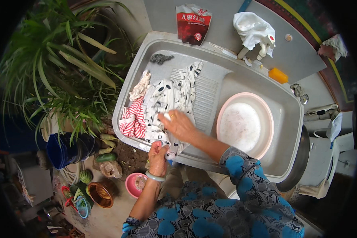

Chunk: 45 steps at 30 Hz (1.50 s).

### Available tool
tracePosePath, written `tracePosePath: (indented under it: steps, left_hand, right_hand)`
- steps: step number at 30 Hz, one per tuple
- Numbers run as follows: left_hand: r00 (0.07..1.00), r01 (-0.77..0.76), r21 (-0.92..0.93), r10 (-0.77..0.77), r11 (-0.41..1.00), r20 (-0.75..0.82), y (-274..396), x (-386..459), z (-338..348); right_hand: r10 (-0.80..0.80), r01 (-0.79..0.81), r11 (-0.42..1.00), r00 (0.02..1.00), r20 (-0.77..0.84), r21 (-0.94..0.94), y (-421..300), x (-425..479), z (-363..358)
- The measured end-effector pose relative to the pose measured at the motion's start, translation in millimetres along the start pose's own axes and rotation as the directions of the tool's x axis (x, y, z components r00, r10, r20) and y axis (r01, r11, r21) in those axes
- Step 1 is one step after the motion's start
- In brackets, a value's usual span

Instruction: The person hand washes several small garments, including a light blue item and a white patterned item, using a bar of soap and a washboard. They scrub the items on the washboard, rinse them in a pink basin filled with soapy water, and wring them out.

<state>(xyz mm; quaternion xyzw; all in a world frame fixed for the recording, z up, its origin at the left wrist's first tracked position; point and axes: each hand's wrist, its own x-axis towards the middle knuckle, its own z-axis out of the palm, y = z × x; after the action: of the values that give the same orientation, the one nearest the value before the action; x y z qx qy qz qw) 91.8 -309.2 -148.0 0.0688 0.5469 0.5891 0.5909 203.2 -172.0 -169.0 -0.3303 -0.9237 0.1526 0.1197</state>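
A wet white garment with black print [163, 92] lies bunched over the ribbed washboard [207, 99] moulded into the left part of a grey laundry sink [193, 50]. My left hand [158, 157], a pale bangle at its wrist, pinches the garment's edge at the sink's front rim. Over the cloth, my right hand [178, 125] holds a small white piece [167, 116] that looks like soap, mostly covered by the fingers. Red-and-white striped cloth [134, 117] and a cream cloth [141, 84] are heaped against the left wall.
Right in the sink stands a pink basin [269, 128] of sudsy water [240, 126]. Behind are a red pouch [193, 26], a white brush [223, 50], a cloth-wrapped tap [254, 31] and an orange block [278, 76]. Leafy plants [68, 59] crowd the left; a pink bowl [133, 185] sits below.
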Motion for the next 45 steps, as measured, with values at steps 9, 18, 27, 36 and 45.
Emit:
tracePosePath:
  steps: [9,18,27,36,45]
  left_hand:
    - [0.985,0.151,0.001,-0.150,0.989,0.086,11,-29,9]
    - [0.975,0.078,0.424,-0.158,0.902,0.157,-22,-30,-22]
    - [0.994,-0.011,0.491,-0.045,0.871,0.103,-20,-29,-43]
    - [0.991,-0.096,0.434,0.043,0.896,0.130,-14,-27,-39]
    - [0.980,0.003,0.463,-0.096,0.886,0.176,8,-29,-40]
  right_hand:
    - [0.654,-0.525,0.432,0.743,0.146,0.733,124,20,-27]
    - [-0.198,0.185,0.979,0.962,-0.189,-0.084,10,67,16]
    - [-0.029,-0.005,0.993,0.956,-0.291,-0.115,5,70,6]
    - [0.369,-0.380,0.925,0.899,-0.238,-0.002,71,95,5]
    - [0.063,-0.063,0.997,0.998,-0.012,0.050,0,61,23]
